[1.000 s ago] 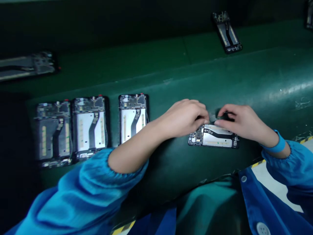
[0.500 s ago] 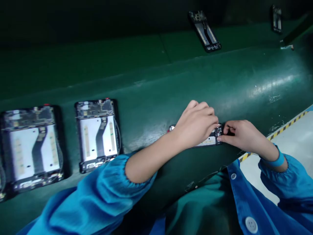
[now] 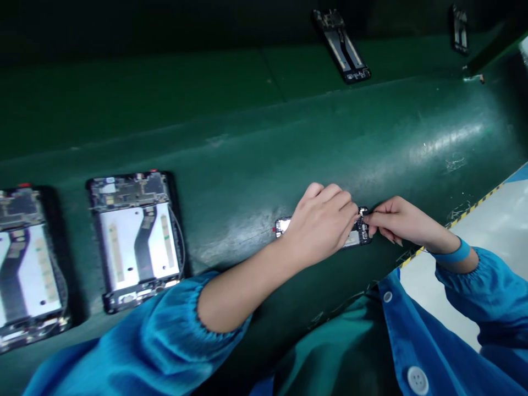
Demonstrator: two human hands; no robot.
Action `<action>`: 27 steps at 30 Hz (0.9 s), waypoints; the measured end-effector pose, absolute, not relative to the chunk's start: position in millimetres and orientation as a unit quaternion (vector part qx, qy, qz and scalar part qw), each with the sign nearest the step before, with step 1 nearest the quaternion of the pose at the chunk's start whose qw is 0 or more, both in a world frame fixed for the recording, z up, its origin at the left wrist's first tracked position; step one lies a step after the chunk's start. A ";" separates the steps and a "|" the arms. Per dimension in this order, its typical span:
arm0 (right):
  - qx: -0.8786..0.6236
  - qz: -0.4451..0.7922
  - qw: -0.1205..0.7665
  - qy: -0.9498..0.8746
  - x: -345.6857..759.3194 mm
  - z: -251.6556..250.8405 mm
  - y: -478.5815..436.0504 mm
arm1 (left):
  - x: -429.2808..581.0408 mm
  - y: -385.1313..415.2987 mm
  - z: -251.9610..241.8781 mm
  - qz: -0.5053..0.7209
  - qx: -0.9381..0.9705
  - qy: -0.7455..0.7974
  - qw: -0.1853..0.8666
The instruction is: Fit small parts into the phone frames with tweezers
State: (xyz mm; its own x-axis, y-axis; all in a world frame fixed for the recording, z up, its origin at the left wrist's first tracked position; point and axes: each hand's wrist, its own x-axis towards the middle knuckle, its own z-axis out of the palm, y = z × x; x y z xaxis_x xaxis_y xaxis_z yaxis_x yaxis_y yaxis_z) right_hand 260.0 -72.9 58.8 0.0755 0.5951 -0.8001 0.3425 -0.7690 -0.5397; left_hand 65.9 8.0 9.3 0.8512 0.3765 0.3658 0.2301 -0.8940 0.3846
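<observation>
An opened phone frame (image 3: pixel 359 232) lies sideways on the green belt (image 3: pixel 256 154), near its front edge. My left hand (image 3: pixel 319 223) rests on top of it and hides most of it; only the two ends show. My right hand (image 3: pixel 398 221) pinches the frame's right end with its fingertips, where dark circuit parts sit. Both arms wear blue sleeves, and the right wrist has a blue band.
Two more opened phone frames (image 3: pixel 134 236) (image 3: pixel 25 264) lie upright on the belt at the left. Another frame (image 3: pixel 342 44) lies tilted on the far strip, and a further one (image 3: pixel 459 30) at the top right. A yellow-black striped edge (image 3: pixel 466 212) borders a pale surface at the right.
The view has swung right, so the frames at the left slid further left. My left hand has come down over the phone frame, and my right hand moved to its right end.
</observation>
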 end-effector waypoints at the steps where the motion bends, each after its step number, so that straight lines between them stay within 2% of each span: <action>1: -0.727 0.599 0.108 -0.319 260.0 59.1 -73.0 | 65.9 8.0 9.4 0.222 0.947 0.159 0.167; 19: -0.708 0.627 0.116 -0.303 259.7 61.6 -67.2 | 65.6 11.3 11.8 0.201 0.927 0.166 0.269; 27: -0.706 0.602 0.107 -0.358 262.0 57.3 -64.6 | 67.4 11.8 12.6 0.184 0.919 0.182 0.297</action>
State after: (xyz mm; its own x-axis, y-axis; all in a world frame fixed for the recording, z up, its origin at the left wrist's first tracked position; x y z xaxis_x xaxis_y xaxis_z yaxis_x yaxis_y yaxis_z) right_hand 262.0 -64.6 57.3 0.0192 0.6339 -0.7732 0.3759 -0.7212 -0.5819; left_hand 67.4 11.8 12.6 0.8660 0.4435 0.2310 0.2246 -0.7578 0.6126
